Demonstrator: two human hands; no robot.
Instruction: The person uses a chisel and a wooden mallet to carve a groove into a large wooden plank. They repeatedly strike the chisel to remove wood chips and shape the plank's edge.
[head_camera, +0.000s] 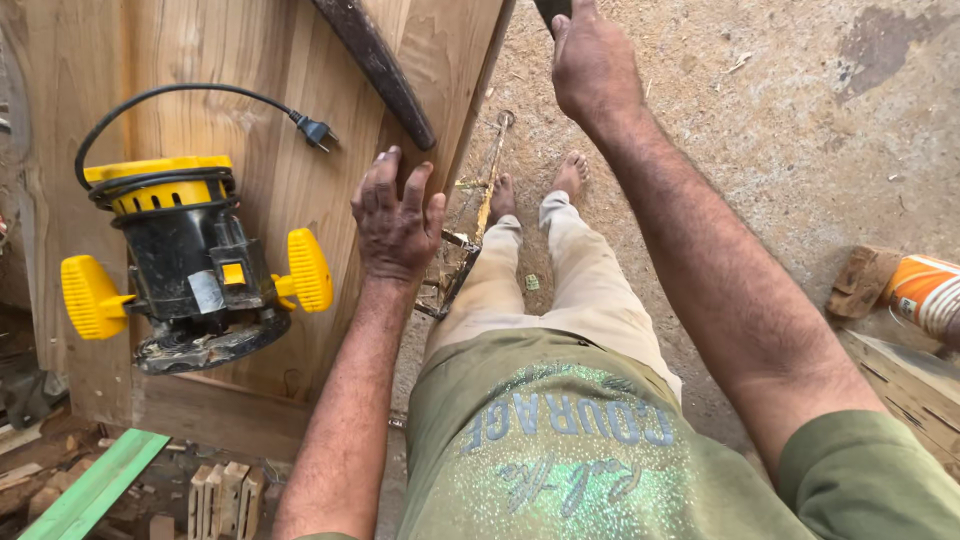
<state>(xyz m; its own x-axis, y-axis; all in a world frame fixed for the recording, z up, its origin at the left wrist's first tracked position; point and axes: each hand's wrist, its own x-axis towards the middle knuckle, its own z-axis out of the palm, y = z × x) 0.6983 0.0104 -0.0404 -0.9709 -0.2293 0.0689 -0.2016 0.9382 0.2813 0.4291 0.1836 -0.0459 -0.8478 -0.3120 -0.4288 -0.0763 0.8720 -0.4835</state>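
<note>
Wooden panel lies flat on the bench at the left of the view, and the left hand presses down on it near its right edge, palm flat and fingers slightly spread, fingertips pointing toward a dark curved handle that rests diagonally across the board. The right hand reaches out further ahead, above the sandy floor, closed around a dark grip at the very top of the picture — what tool this is cannot be told, since nearly all of it lies outside the frame. A yellow and black router sits on the panel to the left of the pressing hand, its cord looped above it and the plug lying loose on the wood, so it is not powered. To do this well, I judge the holding hand should keep its weight squarely on the board, well clear of the line where the tool in the other hand works, and the panel's edge should stay steady against the bench. A metal clamp hangs by the edge beside the bare feet — worth minding. Wood offcuts and a green strip lie below the bench; an orange container lies at the right.
</note>
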